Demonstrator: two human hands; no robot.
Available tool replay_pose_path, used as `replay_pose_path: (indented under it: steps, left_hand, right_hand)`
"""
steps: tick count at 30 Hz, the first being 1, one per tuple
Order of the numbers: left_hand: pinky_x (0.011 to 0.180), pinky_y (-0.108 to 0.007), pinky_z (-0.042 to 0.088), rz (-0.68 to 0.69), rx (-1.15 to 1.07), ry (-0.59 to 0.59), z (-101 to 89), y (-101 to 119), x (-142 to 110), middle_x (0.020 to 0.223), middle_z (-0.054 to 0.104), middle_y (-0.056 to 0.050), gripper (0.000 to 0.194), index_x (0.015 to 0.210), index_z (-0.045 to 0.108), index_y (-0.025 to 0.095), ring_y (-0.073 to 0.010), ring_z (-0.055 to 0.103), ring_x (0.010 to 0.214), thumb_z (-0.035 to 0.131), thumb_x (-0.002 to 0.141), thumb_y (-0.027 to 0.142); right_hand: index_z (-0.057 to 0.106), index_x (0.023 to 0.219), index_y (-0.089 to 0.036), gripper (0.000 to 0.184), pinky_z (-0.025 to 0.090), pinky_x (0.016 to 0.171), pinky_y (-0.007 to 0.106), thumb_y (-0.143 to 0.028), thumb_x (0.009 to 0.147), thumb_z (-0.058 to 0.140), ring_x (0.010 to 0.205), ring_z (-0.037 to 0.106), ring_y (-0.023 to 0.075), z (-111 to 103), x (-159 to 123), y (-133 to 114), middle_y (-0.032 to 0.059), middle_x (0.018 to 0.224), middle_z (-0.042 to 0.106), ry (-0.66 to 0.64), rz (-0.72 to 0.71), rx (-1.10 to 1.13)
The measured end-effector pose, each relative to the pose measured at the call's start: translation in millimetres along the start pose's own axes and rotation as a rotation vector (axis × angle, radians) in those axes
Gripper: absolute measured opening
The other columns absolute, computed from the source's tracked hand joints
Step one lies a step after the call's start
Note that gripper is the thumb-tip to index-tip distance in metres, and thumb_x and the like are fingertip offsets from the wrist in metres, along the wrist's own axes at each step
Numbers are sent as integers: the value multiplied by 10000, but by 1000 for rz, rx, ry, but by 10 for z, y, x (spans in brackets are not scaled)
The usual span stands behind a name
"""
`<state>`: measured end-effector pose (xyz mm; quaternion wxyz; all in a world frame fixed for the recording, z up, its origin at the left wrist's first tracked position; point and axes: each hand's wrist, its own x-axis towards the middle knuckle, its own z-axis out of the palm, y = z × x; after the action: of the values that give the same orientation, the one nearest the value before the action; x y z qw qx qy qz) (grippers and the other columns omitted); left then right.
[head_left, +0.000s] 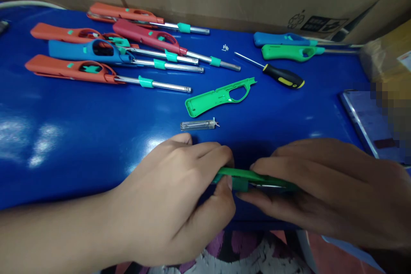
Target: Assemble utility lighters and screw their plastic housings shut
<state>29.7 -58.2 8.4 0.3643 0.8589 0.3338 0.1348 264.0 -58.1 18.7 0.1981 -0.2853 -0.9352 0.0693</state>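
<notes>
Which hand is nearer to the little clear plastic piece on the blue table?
Left. The left hand is just on the near side of the clear plastic piece; the right hand is farther off, to the right. Both hold a green part.

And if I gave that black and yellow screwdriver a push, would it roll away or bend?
The screwdriver may roll in a curve, since its rounded handle is much fatter than its shaft. That shaft looks like straight metal, so it probably won't bend. The shiny blue table might let it slide too.
</notes>
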Motion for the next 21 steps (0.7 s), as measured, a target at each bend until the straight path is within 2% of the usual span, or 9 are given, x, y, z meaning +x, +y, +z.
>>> replay_pose_path:
  steps: [3,5,12,17,19,21]
  left_hand:
    - [615,-377,321,-11,2,25,13,-8,2,747,607,-2,244,871,582,180,-166,523,605,383,999,237]
    - [618,-378,322,-12,19,25,14,-10,-2,762,620,-5,230,895,590,177,-170,541,620,393,1002,229]
    - [634,-388,331,-11,4,41,33,-39,-31,798,638,-6,211,955,585,181,-179,558,637,387,1004,236]
    - [632,-380,346,-47,-30,37,33,-34,-24,781,626,0,206,931,565,192,-171,543,629,380,1011,236]
    - [627,-373,358,-59,-47,39,24,-25,-15,774,622,-1,204,913,553,194,-168,535,624,378,1012,232]
    - [620,-364,368,-75,-53,32,13,-17,-3,773,619,-2,193,904,541,193,-167,530,624,385,1013,225]
  right_hand:
    - [640,834,-223,259,509,566,223,-302,1047,516,650,669,83,27,8,-3,-40,749,734,17,80,23]
    - [610,826,-240,254,508,568,230,-314,1048,513,643,672,94,30,0,-20,-44,748,729,37,101,-14]
    - [622,907,-239,159,519,583,237,-314,1029,553,679,683,113,40,-33,-28,-33,778,730,34,97,-53]
    - [625,900,-227,115,513,569,240,-305,984,632,675,682,118,84,-58,9,-30,786,731,55,42,-68]
    - [657,990,-207,95,537,617,221,-300,970,655,732,698,117,95,-71,14,-17,849,748,61,38,-74]
    - [670,1099,-188,178,557,702,193,-308,968,661,808,708,108,99,-75,14,-8,921,759,55,63,-60]
